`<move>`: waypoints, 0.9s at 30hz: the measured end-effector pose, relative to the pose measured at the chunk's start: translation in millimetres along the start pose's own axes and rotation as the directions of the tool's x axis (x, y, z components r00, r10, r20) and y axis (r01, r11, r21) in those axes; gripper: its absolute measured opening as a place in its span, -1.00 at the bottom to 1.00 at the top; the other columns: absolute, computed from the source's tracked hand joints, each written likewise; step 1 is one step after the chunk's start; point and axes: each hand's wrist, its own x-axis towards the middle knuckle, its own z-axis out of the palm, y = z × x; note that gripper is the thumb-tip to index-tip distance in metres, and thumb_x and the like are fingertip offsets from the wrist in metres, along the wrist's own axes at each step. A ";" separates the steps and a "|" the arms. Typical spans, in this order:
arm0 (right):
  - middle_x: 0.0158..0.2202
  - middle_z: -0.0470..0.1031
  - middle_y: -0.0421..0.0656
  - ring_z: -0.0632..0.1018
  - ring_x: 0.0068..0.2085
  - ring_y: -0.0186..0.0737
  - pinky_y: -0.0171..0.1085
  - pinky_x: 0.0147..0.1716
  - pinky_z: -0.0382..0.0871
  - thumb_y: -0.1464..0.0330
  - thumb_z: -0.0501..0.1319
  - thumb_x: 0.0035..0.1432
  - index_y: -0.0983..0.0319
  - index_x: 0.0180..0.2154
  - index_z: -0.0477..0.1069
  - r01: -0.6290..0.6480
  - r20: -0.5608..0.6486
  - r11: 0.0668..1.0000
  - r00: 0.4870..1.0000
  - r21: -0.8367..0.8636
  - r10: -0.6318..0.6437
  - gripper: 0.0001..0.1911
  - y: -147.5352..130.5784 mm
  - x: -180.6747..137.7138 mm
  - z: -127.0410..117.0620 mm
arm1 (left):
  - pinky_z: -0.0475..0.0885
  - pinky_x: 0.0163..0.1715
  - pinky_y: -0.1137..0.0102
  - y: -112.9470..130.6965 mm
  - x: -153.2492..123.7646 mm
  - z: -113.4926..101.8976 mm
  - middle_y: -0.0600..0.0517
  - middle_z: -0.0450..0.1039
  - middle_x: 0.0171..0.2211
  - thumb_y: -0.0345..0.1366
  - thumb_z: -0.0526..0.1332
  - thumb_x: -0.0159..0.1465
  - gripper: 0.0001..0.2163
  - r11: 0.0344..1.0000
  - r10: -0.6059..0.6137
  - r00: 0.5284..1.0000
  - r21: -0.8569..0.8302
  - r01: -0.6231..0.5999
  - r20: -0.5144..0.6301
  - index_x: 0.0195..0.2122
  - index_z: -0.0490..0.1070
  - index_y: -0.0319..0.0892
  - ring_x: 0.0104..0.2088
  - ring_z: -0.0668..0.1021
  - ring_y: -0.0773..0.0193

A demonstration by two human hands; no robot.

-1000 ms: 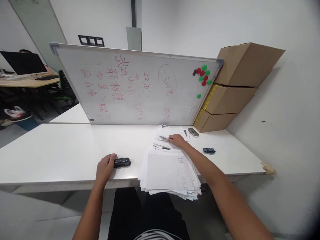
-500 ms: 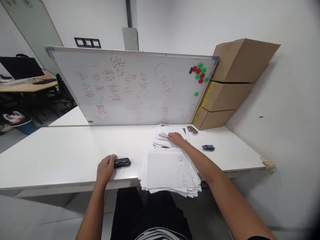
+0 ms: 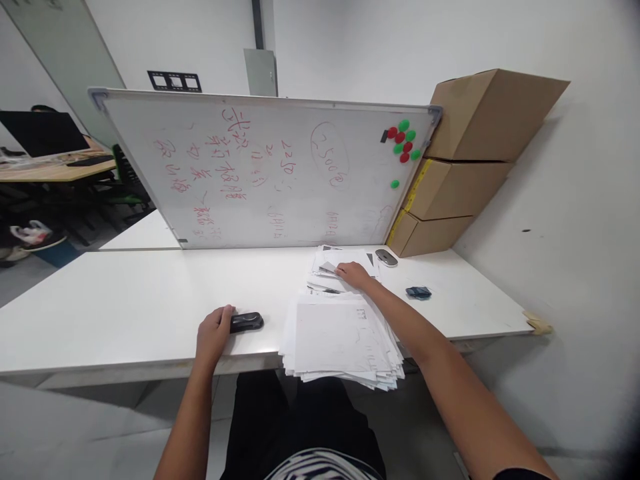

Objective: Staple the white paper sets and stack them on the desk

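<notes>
My left hand (image 3: 214, 335) is closed around one end of a black stapler (image 3: 247, 322) that lies on the white table. Farther back, my right hand (image 3: 354, 275) pinches the edge of a sheet of paper (image 3: 327, 267) on the smaller, untidy paper pile by the whiteboard. Part of that sheet is raised, and its underside looks grey. In front of it, a thick stack of papers (image 3: 330, 337) overhangs the table's front edge, with my right forearm passing over its right side.
A whiteboard (image 3: 240, 180) with red writing and round magnets stands along the table's back. Three cardboard boxes (image 3: 465, 187) are stacked at its right. A computer mouse (image 3: 387, 258) and a small dark packet (image 3: 419, 293) lie right of the papers. The table's front edge (image 3: 125, 368) is close to me.
The view has shifted very slightly. Both hands keep their places, one on the stapler and one on the paper.
</notes>
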 end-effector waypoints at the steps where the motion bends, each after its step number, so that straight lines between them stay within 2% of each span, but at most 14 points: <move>1: -0.23 0.54 -0.12 0.48 -0.24 -0.24 -0.37 -0.38 0.10 0.25 -0.07 0.33 0.21 -0.17 0.45 0.003 0.002 1.000 1.000 -0.013 -0.003 -0.65 -0.9 0.2 -0.1 | 0.35 -0.10 0.34 0.0 0.0 -0.1 0.02 0.54 -0.17 0.04 -0.10 0.30 -0.56 1.000 0.003 1.000 0.003 -0.003 -0.001 -0.22 0.50 -0.08 -0.09 0.50 0.15; 4: -0.22 0.54 -0.09 0.49 -0.21 -0.21 -0.36 -0.35 0.11 0.29 0.01 0.29 0.23 -0.14 0.44 0.013 0.006 0.998 1.000 -0.060 -0.013 -0.72 -4.6 1.2 -0.6 | 0.35 -0.10 0.33 0.7 -0.4 -0.5 0.01 0.54 -0.17 0.03 -0.10 0.30 -0.56 1.000 0.006 1.000 0.009 -0.006 -0.002 -0.22 0.50 -0.08 -0.09 0.50 0.14; 9: -0.16 0.53 -0.01 0.50 -0.17 -0.15 -0.33 -0.30 0.16 0.35 0.00 0.28 0.27 -0.01 0.37 0.020 0.016 0.989 1.000 -0.145 -0.018 -0.69 -12.4 2.3 -0.1 | 0.34 -0.11 0.33 2.1 -1.5 -1.1 0.02 0.54 -0.16 0.02 -0.10 0.30 -0.56 1.000 0.004 1.000 -0.002 -0.004 -0.003 -0.22 0.50 -0.09 -0.08 0.50 0.13; 17: -0.21 0.52 0.07 0.51 -0.20 -0.11 -0.29 -0.28 0.20 0.45 -0.04 0.27 0.36 -0.15 0.44 0.027 0.057 0.971 0.998 -0.238 -0.014 -0.70 -20.8 3.0 1.5 | 0.33 -0.09 0.32 0.6 -0.6 0.7 0.02 0.54 -0.16 0.02 -0.10 0.30 -0.57 1.000 -0.003 1.000 -0.010 0.003 -0.006 -0.23 0.49 -0.08 -0.09 0.50 0.15; 27: -0.23 0.54 0.05 0.53 -0.24 -0.15 -0.32 -0.34 0.19 0.43 -0.01 0.26 0.33 -0.20 0.46 -0.025 -0.013 0.974 1.000 -0.224 0.023 -0.72 -18.3 3.3 1.5 | 0.33 -0.10 0.29 2.9 -2.7 -1.0 0.00 0.53 -0.16 0.02 -0.09 0.30 -0.57 1.000 0.010 1.000 -0.021 -0.011 -0.010 -0.22 0.49 -0.08 -0.09 0.49 0.12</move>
